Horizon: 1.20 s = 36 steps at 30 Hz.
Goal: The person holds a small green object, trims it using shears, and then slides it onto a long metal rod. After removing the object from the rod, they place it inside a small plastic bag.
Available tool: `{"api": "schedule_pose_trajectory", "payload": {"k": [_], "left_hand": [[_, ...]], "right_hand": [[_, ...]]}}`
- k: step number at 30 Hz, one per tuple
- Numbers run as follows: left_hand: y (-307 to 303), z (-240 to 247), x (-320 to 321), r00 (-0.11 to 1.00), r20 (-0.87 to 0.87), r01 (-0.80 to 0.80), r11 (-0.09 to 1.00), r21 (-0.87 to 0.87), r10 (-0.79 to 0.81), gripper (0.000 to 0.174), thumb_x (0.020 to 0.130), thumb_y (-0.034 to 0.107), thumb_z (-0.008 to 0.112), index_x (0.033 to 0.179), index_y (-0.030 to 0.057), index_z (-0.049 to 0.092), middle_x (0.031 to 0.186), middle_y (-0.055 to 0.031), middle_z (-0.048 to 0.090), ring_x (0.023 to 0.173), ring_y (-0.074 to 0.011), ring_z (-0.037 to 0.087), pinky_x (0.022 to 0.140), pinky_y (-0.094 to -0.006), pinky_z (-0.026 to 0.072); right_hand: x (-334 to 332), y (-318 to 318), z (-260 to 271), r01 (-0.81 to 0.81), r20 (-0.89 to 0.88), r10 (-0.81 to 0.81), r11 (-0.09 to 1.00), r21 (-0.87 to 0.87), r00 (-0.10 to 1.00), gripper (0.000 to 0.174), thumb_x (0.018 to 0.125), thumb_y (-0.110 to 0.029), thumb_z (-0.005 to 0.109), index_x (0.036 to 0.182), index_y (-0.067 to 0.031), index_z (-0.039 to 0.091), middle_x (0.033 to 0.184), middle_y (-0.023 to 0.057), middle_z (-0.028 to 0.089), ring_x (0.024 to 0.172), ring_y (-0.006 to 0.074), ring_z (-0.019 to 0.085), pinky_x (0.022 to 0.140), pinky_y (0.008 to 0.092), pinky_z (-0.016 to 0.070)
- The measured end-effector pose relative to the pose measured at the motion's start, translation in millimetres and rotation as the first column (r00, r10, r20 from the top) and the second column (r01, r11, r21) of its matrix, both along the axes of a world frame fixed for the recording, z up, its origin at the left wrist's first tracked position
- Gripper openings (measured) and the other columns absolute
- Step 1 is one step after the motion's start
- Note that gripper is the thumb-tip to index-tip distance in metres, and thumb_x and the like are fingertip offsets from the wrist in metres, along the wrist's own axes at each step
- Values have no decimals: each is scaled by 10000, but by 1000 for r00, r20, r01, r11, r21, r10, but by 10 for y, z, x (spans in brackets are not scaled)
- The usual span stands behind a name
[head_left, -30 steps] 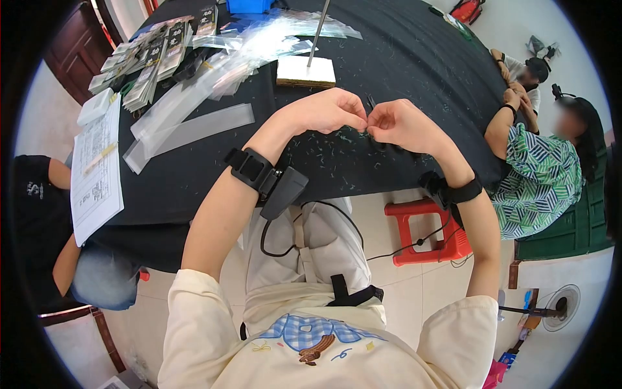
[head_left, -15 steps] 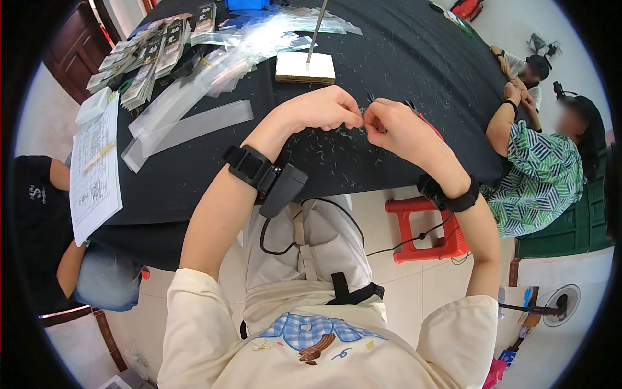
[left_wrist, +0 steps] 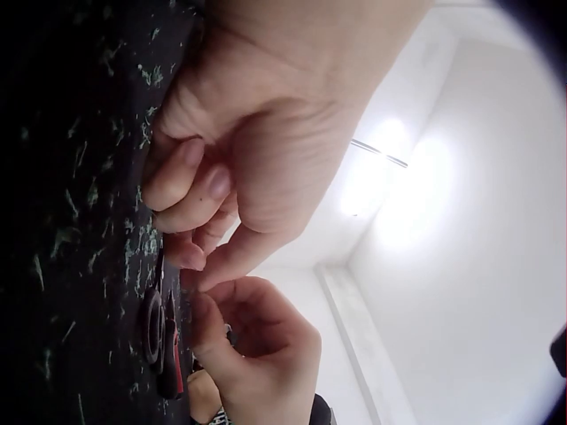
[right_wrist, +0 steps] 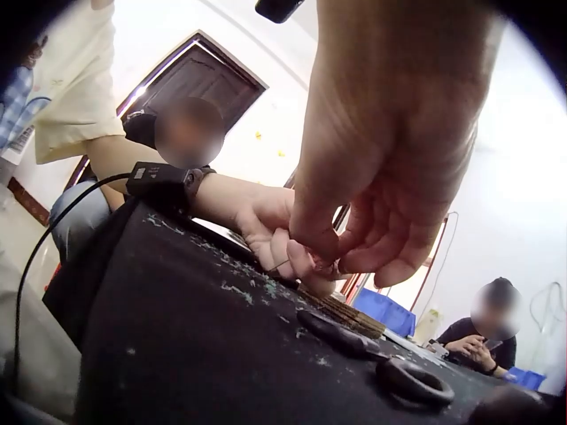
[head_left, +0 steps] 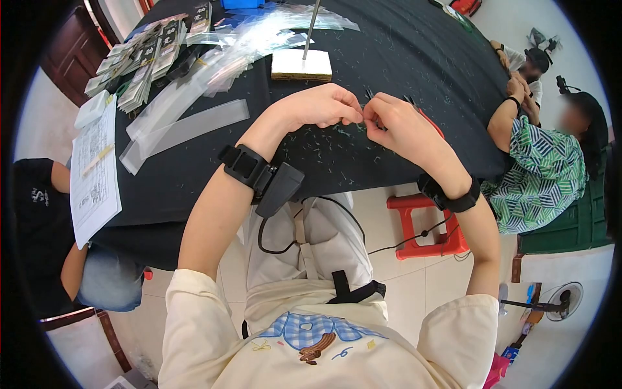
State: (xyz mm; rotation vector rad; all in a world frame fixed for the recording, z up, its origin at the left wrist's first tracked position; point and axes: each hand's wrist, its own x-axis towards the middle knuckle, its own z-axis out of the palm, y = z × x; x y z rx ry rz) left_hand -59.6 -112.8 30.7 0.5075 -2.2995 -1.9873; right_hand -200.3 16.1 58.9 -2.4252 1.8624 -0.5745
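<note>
My left hand (head_left: 316, 107) and right hand (head_left: 407, 128) meet fingertip to fingertip, low over the black cloth. Both have curled fingers, with thumb and forefinger pinched together. In the right wrist view a tiny reddish item (right_wrist: 326, 266) shows between the fingertips, too small to identify; the fingers cover most of it. Dark-handled scissors (right_wrist: 416, 381) lie on the cloth near the hands. Beside them in the left wrist view is a red-and-black handle (left_wrist: 172, 363). Small greenish scraps (left_wrist: 66, 237) are scattered under the hands.
A white-topped block (head_left: 301, 63) with an upright rod stands beyond my left hand. Clear plastic sleeves (head_left: 204, 124), bundled packets (head_left: 149, 55) and a written sheet (head_left: 95, 175) lie to the left. People sit at both sides; a red stool (head_left: 405, 227) stands below the table edge.
My right hand has turned and shifted slightly, uncovering dark tips and a red handle beside it. The left hand has barely moved, and the fingertips remain together.
</note>
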Motion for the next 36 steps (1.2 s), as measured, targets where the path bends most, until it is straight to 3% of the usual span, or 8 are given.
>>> {"api": "schedule_pose_trajectory", "payload": {"k": [5,12,14,18,21,26,29,36], "left_hand": [[-16,-31,-8,1000,-22,22,1000,18,-22,163,736,177,596,816,40,629,637,30,481,461,-36,332,410,-196,238],[-3,-4,4,999,-28,-40,998,51,41,63,781,131,591,799,73,606,649,51,491,469,-14,279,415,-187,186],[-3,-8,0,998,-42,-33,997,64,36,57,782,127,588,795,74,605,649,55,488,471,-13,274,416,-187,182],[27,25,6,996,-77,-36,998,59,41,55,791,127,586,791,75,603,635,63,476,473,-6,272,417,-185,175],[55,58,18,994,-107,-12,997,75,21,55,800,130,590,798,76,600,618,71,459,473,-2,269,417,-185,170],[79,71,9,990,-138,49,994,93,-36,63,813,134,593,818,71,594,610,76,445,475,1,265,419,-185,170],[84,68,5,991,-130,27,997,70,-18,71,813,139,598,824,68,594,623,71,457,478,0,272,422,-184,175],[94,66,3,991,-130,37,998,41,-32,79,814,147,604,831,70,595,639,64,473,483,0,289,422,-183,183]], "right_hand": [[10,20,-15,-14,9,14,1000,-25,1000,97,717,-33,596,748,10,515,750,130,531,735,296,563,668,362,468],[-6,31,-66,-8,64,12,998,-70,998,85,729,-17,585,766,11,514,762,124,529,718,282,567,656,347,470],[8,72,-48,35,199,-27,999,-39,980,82,748,-13,590,800,9,530,776,113,532,703,247,577,641,318,474],[35,221,-44,101,279,-77,992,-71,957,90,771,-12,594,847,5,550,798,94,541,702,204,586,629,284,474],[99,343,-139,205,366,-128,962,-179,922,103,781,-8,596,878,2,562,794,78,556,674,165,585,605,257,470],[170,349,-370,374,629,-162,901,-220,761,118,764,0,618,874,-4,574,749,56,572,595,108,562,568,225,461],[171,304,-490,394,702,-123,888,-238,701,115,756,4,630,857,-7,577,751,47,570,582,96,556,555,220,458],[233,274,-546,451,705,-89,822,-347,704,119,741,24,641,841,-4,584,773,48,568,569,85,551,520,203,448]]}}
